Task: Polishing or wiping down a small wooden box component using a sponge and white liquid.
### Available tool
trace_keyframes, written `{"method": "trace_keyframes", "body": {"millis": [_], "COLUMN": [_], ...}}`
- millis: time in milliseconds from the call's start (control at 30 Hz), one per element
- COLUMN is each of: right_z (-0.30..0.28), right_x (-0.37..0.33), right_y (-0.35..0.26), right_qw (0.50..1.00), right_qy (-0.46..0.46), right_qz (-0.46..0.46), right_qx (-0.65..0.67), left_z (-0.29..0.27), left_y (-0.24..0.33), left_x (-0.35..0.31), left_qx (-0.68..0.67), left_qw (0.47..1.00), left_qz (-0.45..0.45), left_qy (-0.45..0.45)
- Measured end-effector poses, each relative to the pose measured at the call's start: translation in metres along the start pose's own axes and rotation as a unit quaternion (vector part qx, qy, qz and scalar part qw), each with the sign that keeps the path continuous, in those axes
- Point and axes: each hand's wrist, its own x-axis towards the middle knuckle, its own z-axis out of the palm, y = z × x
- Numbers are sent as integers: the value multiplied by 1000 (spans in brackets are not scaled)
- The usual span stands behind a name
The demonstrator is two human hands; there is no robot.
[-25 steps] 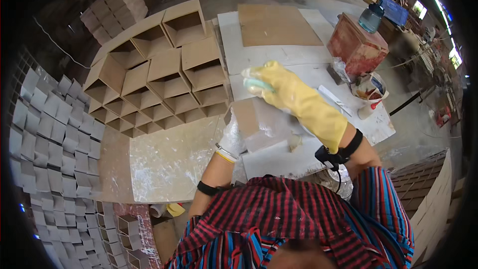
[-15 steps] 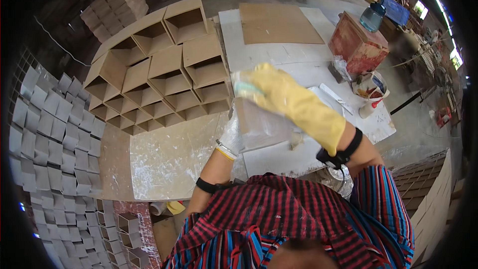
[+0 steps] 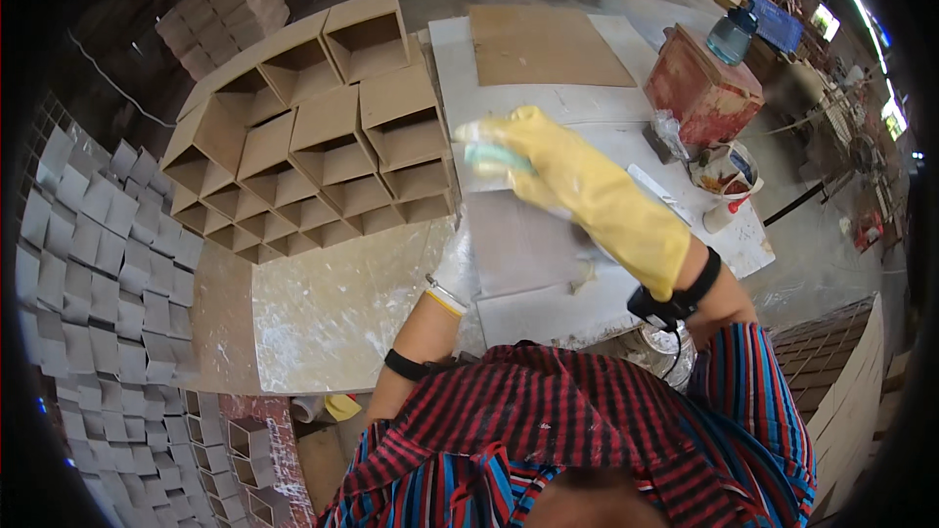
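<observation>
Near the centre of the frame, slightly above the middle, the right hand (image 3: 533,152) in a long yellow rubber glove presses a pale green sponge (image 3: 486,154) against the upper left edge of a flat grey-brown board (image 3: 523,244); its fingers are curled together and clamped on the sponge, which shows only as a small strip under the glove. The board lies on the white, paint-smeared surface (image 3: 587,103) that fills the upper middle of the frame. Just below and left of the board's lower left corner sits the left hand (image 3: 458,269), in a whitish glove with a yellow cuff, resting at the board's edge (whether its fingers are spread or closed on the edge I cannot tell, as the board and wrist hide them). To the left, in the upper left of the frame, a honeycomb of open brown box cells (image 3: 323,137) stands against the surface, its nearest cells just beside the sponge. Below it, left of centre, lies a pale, blotchy sheet (image 3: 333,303). In the upper right stands a worn red box (image 3: 699,88), and just below it a small bucket (image 3: 729,176) smeared with paint. Rows of small grey squares (image 3: 98,274) cover the far left.
</observation>
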Motion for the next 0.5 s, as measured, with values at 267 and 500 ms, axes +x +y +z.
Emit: {"method": "trace_keyframes", "body": {"millis": [267, 500], "right_z": [-8, -9], "right_x": [-1, -11], "right_y": [-50, -75], "right_qw": [974, 970], "right_qy": [-216, -233], "right_qz": [-49, -62], "right_qx": [-51, 17], "left_z": [0, -26], "left_y": [0, 0], "left_x": [-2, -1], "left_qx": [-10, -16], "left_qw": [1000, 999], "left_qz": [-1, 23], "left_qy": [-21, -18]}}
